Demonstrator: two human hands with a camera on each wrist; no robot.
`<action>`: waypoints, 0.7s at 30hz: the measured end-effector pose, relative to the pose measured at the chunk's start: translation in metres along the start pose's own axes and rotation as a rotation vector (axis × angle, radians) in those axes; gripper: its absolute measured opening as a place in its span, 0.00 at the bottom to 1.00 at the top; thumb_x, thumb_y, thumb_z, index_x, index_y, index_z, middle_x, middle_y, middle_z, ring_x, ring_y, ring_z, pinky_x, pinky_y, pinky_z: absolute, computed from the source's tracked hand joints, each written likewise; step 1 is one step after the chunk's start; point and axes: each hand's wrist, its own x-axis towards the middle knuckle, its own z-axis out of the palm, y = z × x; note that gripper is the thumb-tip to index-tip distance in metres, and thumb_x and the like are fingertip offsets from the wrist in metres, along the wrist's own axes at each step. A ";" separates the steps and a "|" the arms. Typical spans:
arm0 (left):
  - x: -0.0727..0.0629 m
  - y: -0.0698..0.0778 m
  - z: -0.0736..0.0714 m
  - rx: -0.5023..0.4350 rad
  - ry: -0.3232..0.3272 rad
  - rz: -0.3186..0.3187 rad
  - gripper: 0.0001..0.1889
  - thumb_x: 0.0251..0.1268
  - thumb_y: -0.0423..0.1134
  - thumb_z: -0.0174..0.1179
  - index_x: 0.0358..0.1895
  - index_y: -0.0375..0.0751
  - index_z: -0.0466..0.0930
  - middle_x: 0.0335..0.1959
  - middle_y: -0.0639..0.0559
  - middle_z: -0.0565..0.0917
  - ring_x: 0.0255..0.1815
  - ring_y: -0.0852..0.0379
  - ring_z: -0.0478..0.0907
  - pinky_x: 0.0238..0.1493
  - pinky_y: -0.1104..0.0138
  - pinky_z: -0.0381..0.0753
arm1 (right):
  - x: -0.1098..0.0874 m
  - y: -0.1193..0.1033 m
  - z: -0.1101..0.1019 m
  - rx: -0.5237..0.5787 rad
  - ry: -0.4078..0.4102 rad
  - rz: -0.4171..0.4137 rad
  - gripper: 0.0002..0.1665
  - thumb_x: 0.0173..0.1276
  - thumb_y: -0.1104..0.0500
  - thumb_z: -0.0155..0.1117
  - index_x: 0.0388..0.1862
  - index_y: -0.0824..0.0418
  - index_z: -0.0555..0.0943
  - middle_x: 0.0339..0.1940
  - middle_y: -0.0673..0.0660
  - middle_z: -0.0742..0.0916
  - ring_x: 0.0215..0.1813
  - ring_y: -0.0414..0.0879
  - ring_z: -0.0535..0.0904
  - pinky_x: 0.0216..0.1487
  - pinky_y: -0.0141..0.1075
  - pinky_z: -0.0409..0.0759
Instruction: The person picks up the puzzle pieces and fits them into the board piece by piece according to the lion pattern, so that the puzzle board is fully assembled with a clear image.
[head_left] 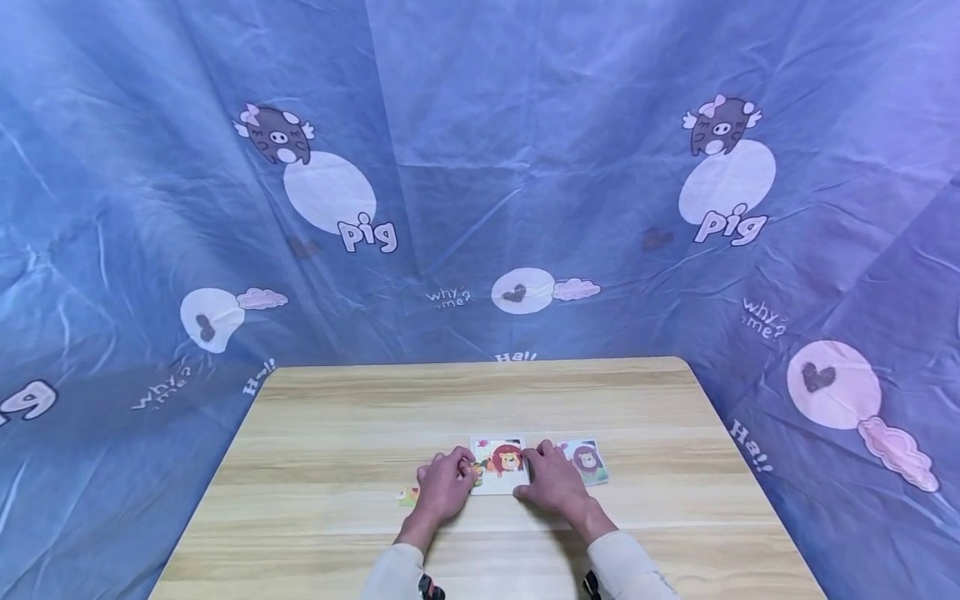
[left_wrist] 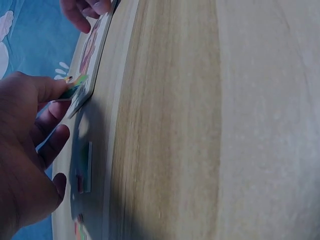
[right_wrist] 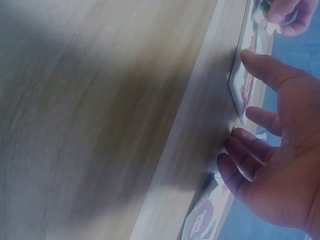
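A white-bordered puzzle board (head_left: 491,486) with a partly assembled lion picture (head_left: 507,457) lies between my hands. My left hand (head_left: 446,485) pinches a small green and yellow puzzle piece (left_wrist: 76,89) between thumb and fingertips, over the board's left edge. The other fingers of that hand are loosely bent. At the board's right side, my right hand (head_left: 553,479) rests with its thumb (right_wrist: 257,61) on the near edge and its index finger by the corner. Its remaining fingers spread loosely toward the table.
Right of my right hand lies a card (head_left: 588,463) with a faded lion picture. Loose puzzle pieces (head_left: 408,497) lie on the wooden table (head_left: 337,433) left of my left hand. Blue printed cloth (head_left: 465,167) hangs behind and beside the table.
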 end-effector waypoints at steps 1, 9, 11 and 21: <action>0.000 0.001 0.001 0.002 0.003 0.002 0.08 0.56 0.40 0.63 0.40 0.54 0.79 0.22 0.67 0.74 0.33 0.64 0.67 0.48 0.54 0.60 | 0.000 0.000 0.000 0.002 0.001 -0.001 0.41 0.44 0.42 0.78 0.57 0.59 0.79 0.44 0.56 0.76 0.42 0.48 0.72 0.45 0.45 0.77; -0.002 0.007 0.008 -0.003 0.009 -0.004 0.06 0.55 0.42 0.63 0.36 0.55 0.80 0.20 0.67 0.72 0.32 0.63 0.66 0.48 0.54 0.58 | -0.001 -0.002 0.000 -0.007 0.004 0.003 0.40 0.45 0.43 0.78 0.56 0.60 0.79 0.45 0.57 0.77 0.44 0.49 0.73 0.48 0.46 0.77; -0.002 0.006 0.010 0.020 0.020 -0.020 0.05 0.55 0.43 0.63 0.35 0.56 0.80 0.20 0.68 0.72 0.32 0.63 0.66 0.47 0.55 0.58 | -0.001 -0.002 0.000 -0.008 0.001 0.003 0.40 0.46 0.43 0.78 0.56 0.60 0.79 0.45 0.57 0.77 0.44 0.49 0.73 0.48 0.46 0.77; -0.004 0.004 0.012 0.081 0.050 -0.039 0.06 0.53 0.48 0.66 0.34 0.55 0.83 0.25 0.65 0.77 0.34 0.62 0.68 0.44 0.56 0.60 | 0.000 -0.001 0.001 -0.020 -0.009 0.012 0.41 0.45 0.43 0.78 0.57 0.59 0.79 0.47 0.57 0.77 0.46 0.50 0.74 0.51 0.47 0.77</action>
